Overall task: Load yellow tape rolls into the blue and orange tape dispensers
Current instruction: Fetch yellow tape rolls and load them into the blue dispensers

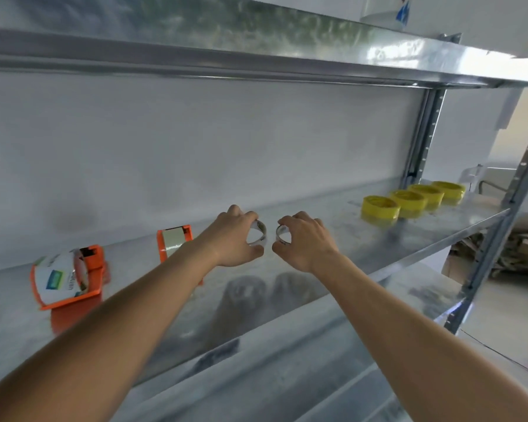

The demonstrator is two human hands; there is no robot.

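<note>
Pinching here, both sides at once: left hand [237,239] fingers [250,216] curled round a small pale empty tape core ring [258,236], right hand [305,242] fingers [284,222] curled round a second pale core ring [281,234]. Held just above the galvanised metal shelf [333,269], rings almost touching, open holes facing roughly toward the camera. Further right, near the shelf's end: four yellow tape rolls [380,208] in a row running back and to the right, lying flat, holes pointing up. Off to the left: an orange plastic tape dispenser [174,240] partly behind the left forearm, and at far left another orange tape dispenser with a white label [67,277], tilted, long axis roughly front to back. Blurred, so finer detail lost.
</note>
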